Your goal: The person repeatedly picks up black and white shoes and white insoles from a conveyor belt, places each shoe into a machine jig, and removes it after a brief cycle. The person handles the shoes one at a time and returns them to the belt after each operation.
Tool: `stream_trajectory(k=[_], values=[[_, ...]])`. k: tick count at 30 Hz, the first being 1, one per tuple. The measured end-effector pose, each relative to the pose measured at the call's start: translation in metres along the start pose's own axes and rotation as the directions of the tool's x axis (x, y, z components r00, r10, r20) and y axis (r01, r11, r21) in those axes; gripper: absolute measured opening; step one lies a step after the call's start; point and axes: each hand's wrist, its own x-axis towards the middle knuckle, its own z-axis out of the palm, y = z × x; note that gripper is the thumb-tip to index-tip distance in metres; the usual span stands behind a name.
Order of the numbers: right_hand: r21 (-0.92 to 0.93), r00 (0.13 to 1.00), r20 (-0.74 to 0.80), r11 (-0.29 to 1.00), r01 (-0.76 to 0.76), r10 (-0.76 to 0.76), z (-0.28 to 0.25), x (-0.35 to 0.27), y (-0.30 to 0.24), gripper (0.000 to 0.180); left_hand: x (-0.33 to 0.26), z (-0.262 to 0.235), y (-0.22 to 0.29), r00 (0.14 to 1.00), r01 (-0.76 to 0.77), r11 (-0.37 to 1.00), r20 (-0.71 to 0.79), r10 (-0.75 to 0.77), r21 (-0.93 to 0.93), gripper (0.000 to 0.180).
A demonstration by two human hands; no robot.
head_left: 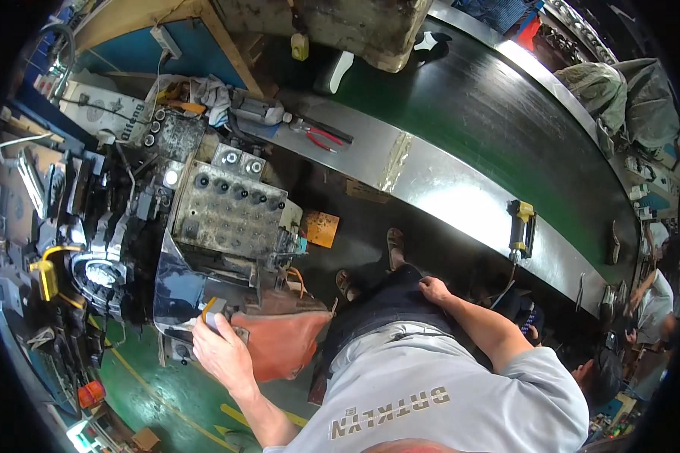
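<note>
Head view, and I find the left hand point(225, 356) left of centre, lower half of the frame, its fingers against a small pale piece with an orange-yellow edge point(213, 308) at the machine's near corner. I cannot tell whether that grip is clamped on the piece or only touching it. Just right of it hangs a reddish-brown flap point(279, 341); above it sits a grimy metal block point(230, 215) with a row of dark knobs. Near the frame's centre, I see the right hand point(434, 290) resting on the dark trousers point(385, 302); whether its fingers are apart or together, I cannot tell. Across the upper right, the steel-edged bench point(438, 185) carries red-handled pliers point(325, 139) and a yellow-and-black air tool point(520, 226).
</note>
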Motion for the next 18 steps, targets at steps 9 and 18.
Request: stream_trajectory(k=[9,18], values=[[0.076,0.966,0.179,0.981,0.178,-0.189,-0.086,0.063,-0.089,0.036,0.019,-0.001,0.025,0.937,0.349,0.930,0.065,-0.343,-0.119,0.042],[0.117,0.943,0.002,0.936,0.331,-0.334,-0.189,0.140,-0.082,0.031,0.047,0.048,0.216,0.966,-0.064,0.852,0.181,0.183,-0.520,0.020]])
